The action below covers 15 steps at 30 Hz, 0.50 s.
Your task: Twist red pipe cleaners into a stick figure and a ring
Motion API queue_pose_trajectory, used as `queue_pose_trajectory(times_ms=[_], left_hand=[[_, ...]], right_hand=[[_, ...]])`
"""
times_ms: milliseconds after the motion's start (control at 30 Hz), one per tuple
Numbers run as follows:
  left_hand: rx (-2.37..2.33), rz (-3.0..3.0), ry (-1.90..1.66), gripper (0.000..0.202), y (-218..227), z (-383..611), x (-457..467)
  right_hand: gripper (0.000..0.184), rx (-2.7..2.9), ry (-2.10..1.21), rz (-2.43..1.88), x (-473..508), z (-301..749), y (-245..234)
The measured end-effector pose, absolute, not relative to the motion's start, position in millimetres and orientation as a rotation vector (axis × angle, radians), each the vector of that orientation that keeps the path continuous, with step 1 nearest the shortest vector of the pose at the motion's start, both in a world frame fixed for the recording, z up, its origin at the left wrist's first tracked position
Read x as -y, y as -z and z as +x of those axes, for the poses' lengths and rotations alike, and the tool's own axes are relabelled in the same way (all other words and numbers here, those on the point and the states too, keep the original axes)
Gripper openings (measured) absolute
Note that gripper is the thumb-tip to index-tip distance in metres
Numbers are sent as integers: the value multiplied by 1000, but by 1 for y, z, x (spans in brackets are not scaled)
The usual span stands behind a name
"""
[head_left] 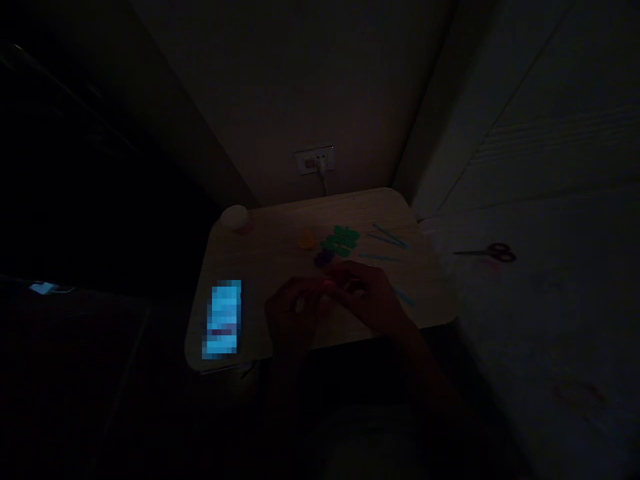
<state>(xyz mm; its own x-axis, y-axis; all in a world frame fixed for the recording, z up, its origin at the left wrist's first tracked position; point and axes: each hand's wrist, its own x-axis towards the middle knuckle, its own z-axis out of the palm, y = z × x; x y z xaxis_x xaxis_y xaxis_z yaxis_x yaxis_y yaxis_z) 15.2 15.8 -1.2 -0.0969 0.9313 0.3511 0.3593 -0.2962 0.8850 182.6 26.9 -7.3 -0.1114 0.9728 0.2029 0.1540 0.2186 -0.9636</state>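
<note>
The light is very dim. My left hand [295, 308] and my right hand [367, 297] meet over the front of a small wooden table [260, 257]. Their fingertips pinch together around a small reddish piece [329, 283], mostly hidden and too dark to name. Just beyond the fingers lie a dark purple piece [324, 259], a cluster of green leaf-like pieces [341, 240] and an orange piece [307, 240]. Thin blue sticks [391, 237] rest to their right, one of them [404, 296] close beside my right wrist.
A lit phone [223, 320], its screen blurred, lies at the table's left front. At the back left corner stands a pale round object [235, 217]. Scissors [493, 253] lie on a pale surface to the right. A plugged wall socket [315, 160] sits behind the table.
</note>
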Motion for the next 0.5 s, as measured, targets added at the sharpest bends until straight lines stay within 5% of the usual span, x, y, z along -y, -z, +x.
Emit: queue_pose_trajectory(times_ms=[500], left_hand=[[-1258,1916,-1367,8,7,13,-20]], right_hand=[[16,1666,-840,-1060,-28,187,4]])
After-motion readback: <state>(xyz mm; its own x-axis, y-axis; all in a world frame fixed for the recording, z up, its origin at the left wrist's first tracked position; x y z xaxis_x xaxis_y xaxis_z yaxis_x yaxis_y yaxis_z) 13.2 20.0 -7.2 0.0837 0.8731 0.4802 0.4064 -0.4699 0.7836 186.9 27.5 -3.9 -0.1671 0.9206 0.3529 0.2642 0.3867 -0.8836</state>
